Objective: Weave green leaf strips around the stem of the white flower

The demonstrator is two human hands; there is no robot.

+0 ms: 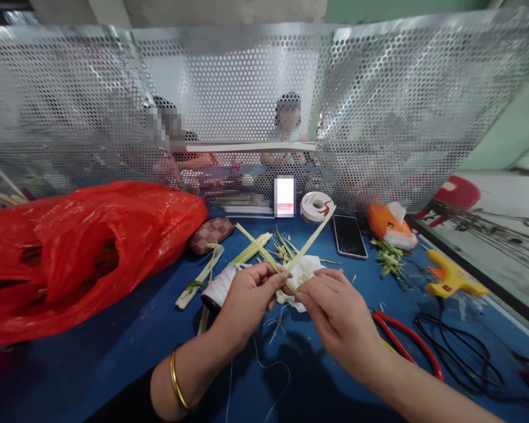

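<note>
Both my hands meet over the middle of the blue table [114,346]. My left hand [249,294] is closed, its thumb and fingers pinching pale green leaf strips [311,239] that cross and stick out upward and to both sides. My right hand [337,308] is closed too, its fingertips gripping the same strips from the right. Beneath the hands lies a crumpled white cloth or paper [306,270]. More cut leaf strips [251,249] lie on the table just beyond my hands.
A big red plastic bag [70,252] fills the left side. A checked pouch [210,233], tape roll [316,206], phone [350,235], orange packet [390,226], yellow glue gun [450,279] with black cord, and red-handled scissors [405,341] lie around. Two people sit behind a perforated metal screen [379,106].
</note>
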